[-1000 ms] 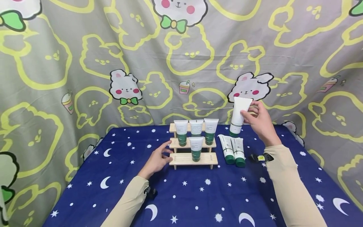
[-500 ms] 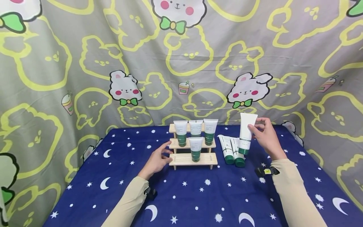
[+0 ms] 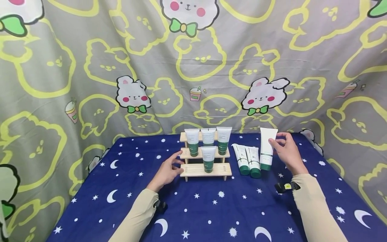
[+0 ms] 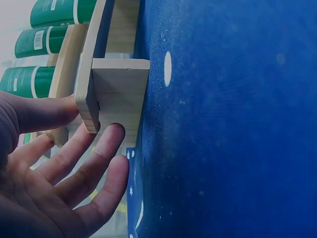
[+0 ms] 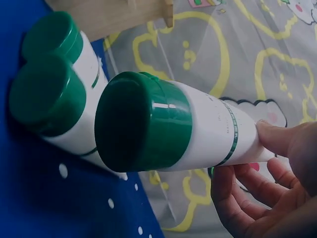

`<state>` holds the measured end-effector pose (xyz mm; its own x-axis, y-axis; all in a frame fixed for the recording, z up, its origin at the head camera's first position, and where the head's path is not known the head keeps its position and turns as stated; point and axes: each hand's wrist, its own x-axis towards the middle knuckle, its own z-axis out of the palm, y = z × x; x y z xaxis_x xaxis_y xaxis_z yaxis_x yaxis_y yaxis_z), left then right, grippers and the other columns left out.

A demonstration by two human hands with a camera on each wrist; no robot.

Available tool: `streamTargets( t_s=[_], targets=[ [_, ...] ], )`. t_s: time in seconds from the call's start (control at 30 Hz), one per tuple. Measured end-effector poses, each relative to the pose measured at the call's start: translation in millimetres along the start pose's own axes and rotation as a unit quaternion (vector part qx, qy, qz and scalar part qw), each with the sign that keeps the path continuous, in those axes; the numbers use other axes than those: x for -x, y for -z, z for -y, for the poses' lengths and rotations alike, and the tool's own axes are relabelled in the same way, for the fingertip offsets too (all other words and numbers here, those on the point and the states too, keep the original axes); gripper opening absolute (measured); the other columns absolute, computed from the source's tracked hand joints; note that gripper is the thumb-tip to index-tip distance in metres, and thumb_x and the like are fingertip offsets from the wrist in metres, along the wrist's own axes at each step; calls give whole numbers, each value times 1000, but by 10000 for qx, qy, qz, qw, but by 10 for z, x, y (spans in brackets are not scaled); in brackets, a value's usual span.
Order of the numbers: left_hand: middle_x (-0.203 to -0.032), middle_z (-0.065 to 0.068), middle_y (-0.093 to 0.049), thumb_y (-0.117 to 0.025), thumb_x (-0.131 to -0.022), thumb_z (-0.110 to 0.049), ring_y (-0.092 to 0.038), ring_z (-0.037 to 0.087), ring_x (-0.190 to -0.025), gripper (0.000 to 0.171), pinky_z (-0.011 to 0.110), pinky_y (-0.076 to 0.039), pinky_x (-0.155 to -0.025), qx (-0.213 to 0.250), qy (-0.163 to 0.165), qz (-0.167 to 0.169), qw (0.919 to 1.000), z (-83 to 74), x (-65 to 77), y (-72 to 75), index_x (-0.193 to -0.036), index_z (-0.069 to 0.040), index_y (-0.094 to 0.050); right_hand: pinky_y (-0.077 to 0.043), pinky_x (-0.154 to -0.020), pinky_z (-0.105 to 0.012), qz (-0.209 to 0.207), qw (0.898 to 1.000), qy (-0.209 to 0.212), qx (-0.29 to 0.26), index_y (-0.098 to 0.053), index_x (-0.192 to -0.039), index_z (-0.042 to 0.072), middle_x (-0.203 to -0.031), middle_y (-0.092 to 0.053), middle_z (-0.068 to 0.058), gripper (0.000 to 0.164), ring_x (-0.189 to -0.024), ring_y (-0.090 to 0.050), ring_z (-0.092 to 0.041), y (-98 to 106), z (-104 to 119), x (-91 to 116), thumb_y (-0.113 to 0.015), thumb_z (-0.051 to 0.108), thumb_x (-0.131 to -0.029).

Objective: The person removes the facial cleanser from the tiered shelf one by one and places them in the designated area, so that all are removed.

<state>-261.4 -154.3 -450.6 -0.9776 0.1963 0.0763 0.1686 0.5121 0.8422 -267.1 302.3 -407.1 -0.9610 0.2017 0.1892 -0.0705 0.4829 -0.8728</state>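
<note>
Hidden: we cannot read the tube [image 3: 267, 149] label.
Tube: at our right hand's [image 3: 287, 153] nine o'clock, pinched upright.
Left hand [image 3: 166, 170]: relaxed, touching the rack [image 3: 205, 169].

7 tubes [image 3: 267, 148], 1 wooden rack [image 3: 206, 169], 2 hands [image 3: 288, 152]

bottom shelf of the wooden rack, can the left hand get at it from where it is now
Probably yes. The left hand rests with its fingers at the left end of the wooden rack, and the bottom shelf looks bare on that side, with only one tube standing at mid-rack.
</note>
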Motion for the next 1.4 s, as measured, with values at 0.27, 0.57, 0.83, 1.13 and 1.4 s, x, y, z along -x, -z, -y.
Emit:
streamTargets(
  t_s=[0.27, 0.57, 0.83, 1.13, 1.4],
  targets=[
    [-118, 15, -72, -73, -89, 3, -67, 19, -78, 75, 31, -53, -65, 22, -49, -10, 10000, -14, 7, -6, -156, -15, -44, -61, -75, -35, 78, 9998, -192, 53, -29, -145, -6, -133, -55, -39, 64, -81, -58, 3, 24, -196, -18, -55, 37, -105],
    [-119, 15, -71, -73, -90, 3, -67, 19, -79, 74, 30, -53, -65, 8, -18, 5, 10000, -8, 16, 0, -156, -16, -44, -61, -80, -43, 208, 9985, -472, 160, -28, -147, -8, -135, -54, -40, 65, -86, -63, -8, 7, -382, -40, -53, 37, -106],
    [-118, 13, -72, -73, -90, 2, -68, 19, -79, 75, 30, -53, -66, 8, -19, -16, 10000, -32, -2, 14, -156, -17, -44, -60, -72, -31, 229, 9974, -681, -92, -26, -147, -9, -136, -53, -40, 65, -81, -60, 0, -22, -463, -67, -52, 35, -107],
    [-117, 13, -72, -73, -90, 3, -67, 19, -78, 75, 31, -53, -65, -27, -7, -13, 10000, -45, 1, 17, -156, -16, -44, -60, -70, -28, 500, 9928, -1070, -222, -23, -149, -10, -143, -45, -41, 72, -86, -59, -5, -74, -544, -69, -52, 40, -106],
    [-118, 11, -72, -74, -90, 1, -67, 18, -80, 75, 31, -53, -66, -106, 53, -20, 9999, -31, 20, 8, -156, -18, -44, -59, -69, -26, 643, 9892, -1296, -236, -24, -149, -12, -145, -42, -42, 73, -82, -58, -2, -103, -591, -37, -53, 39, -105]
  ],
)
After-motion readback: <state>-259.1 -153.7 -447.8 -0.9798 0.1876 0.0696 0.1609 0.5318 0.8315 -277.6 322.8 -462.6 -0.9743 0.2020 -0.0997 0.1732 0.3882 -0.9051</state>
